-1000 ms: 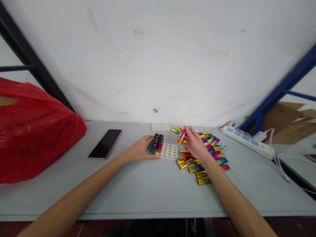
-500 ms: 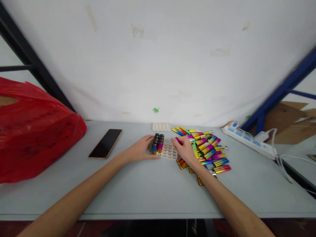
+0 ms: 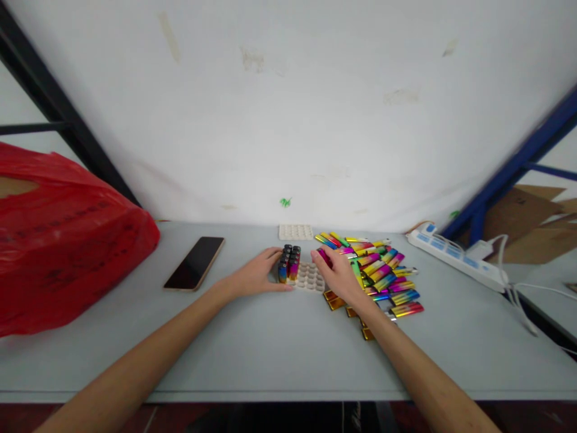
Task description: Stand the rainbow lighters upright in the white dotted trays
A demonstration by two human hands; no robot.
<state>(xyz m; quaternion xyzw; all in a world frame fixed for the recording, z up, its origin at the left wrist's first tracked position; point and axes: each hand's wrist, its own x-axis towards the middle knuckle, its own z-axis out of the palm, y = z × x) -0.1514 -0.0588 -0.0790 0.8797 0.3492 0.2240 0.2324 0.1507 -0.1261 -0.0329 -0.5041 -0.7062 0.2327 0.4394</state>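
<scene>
A pale tray with rows of round sockets [image 3: 310, 278] lies on the table. At its left end stand several upright lighters [image 3: 288, 264] with black tops and shiny blue, gold and magenta bodies. My left hand [image 3: 259, 273] grips the tray's left end, thumb along the near edge and fingers at the far side beside the lighters. Just right of the tray, my right hand [image 3: 338, 273] is closed on a magenta lighter [image 3: 325, 255], partly hidden by the fingers. Under and beyond that hand spreads a pile of loose shiny multicoloured lighters [image 3: 383, 270].
A second pale socketed tray [image 3: 295, 232] lies near the wall. At left are a phone [image 3: 195, 263] and a large red plastic bag [image 3: 72, 240]. A white power strip [image 3: 457, 258] with cables lies at right, near a cardboard box [image 3: 518, 222] beyond a blue post.
Very little differs: my right hand has shifted slightly and still holds the magenta lighter. My left hand stays at the tray, and the view has moved a touch.
</scene>
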